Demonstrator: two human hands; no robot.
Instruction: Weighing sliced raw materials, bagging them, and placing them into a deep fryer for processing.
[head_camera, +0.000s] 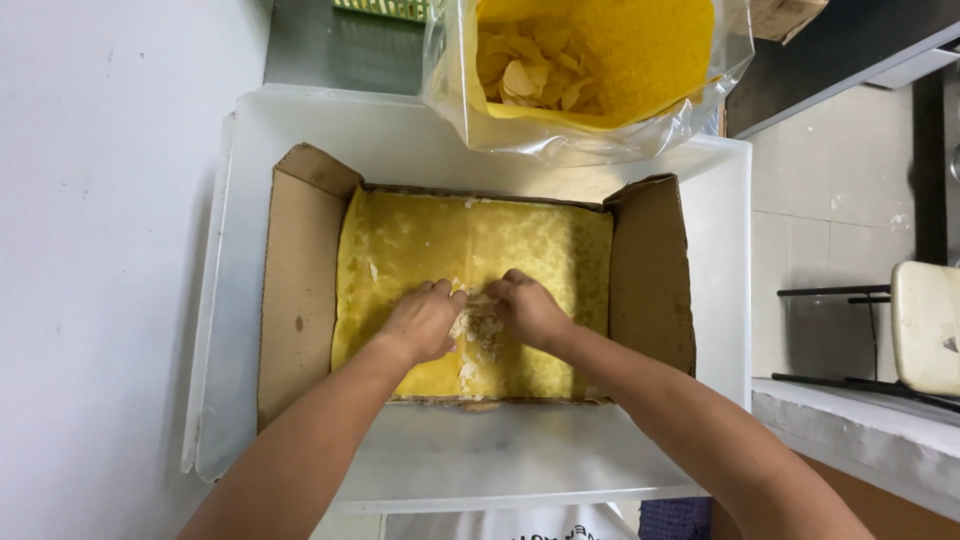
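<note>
At your far left is a pale wall (100, 250), and just beside it the white plastic tub (480, 460) that holds everything, its long axis running across your view from left to right. Inside the tub sits an open cardboard box (298, 290), its long axis also left to right, with one flap standing up on the left and another on the right; its floor is covered by a yellow, oil-stained paper liner (420, 235) that lies flat and runs the same way as the box. Your left hand (422, 320) rests palm down on the liner a little left of the box's middle, fingers pointing away from you and slightly right, curled and drawn together over a small heap of pale crumbs (482, 335). The heap lies on the liner's centre crease, between your two hands and touching both, stretching as a short ragged line from near your fingertips back toward you. Your right hand (530, 310) is just right of the heap, palm down, fingers bunched and angled left to meet the left hand's fingertips; whether either hand is actually pinching crumbs or only pressing on them, you cannot tell from here. Beyond the box, up and right of centre, a clear plastic bag (590, 135) leans over the tub's far rim, holding yellow chips (530, 70). Farther right is a tiled floor (830, 200), and at the right edge a cream-coloured stool seat (925, 325).
</note>
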